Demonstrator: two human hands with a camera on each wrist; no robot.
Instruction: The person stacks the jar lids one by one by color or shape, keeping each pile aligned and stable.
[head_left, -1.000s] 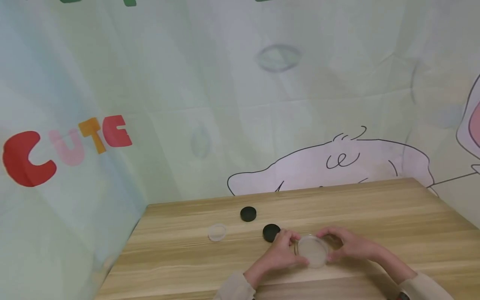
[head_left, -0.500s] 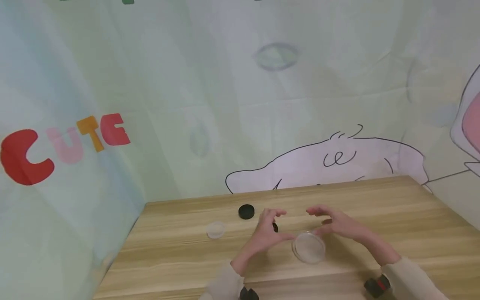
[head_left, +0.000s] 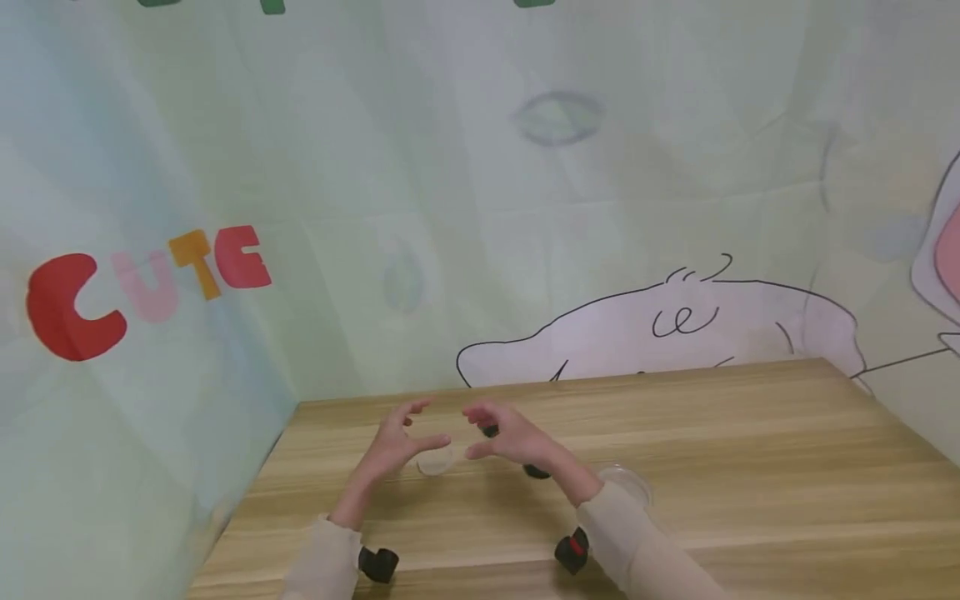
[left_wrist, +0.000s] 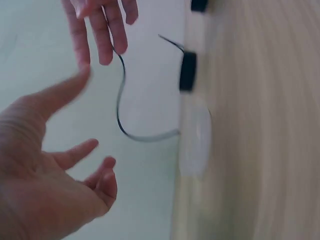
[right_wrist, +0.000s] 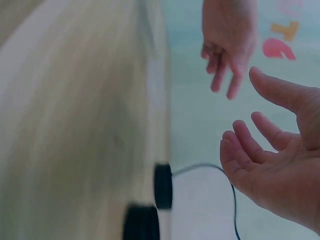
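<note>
My left hand (head_left: 393, 446) hovers above the table at the left, thumb and fingers spread apart, holding nothing. Facing it, my right hand (head_left: 512, 437) is also in the air with fingers loosely bent and nothing in them. Between and below both hands lies a small clear round disc (head_left: 435, 462), partly covered by the left thumb. One black round cap (head_left: 491, 431) shows behind the right fingers. A second black cap (head_left: 536, 472) is mostly hidden by the right wrist. The larger clear round dish (head_left: 632, 482) rests on the table, partly behind the right sleeve.
The wooden table (head_left: 750, 467) runs back to a printed cloth backdrop (head_left: 360, 208) with letters and a cartoon outline. Dark wrist devices, such as the left strap unit (head_left: 378, 565), sit under both forearms.
Both hands have let go of the larger clear dish, risen and moved left to above the small clear disc. The dish stays on the table.
</note>
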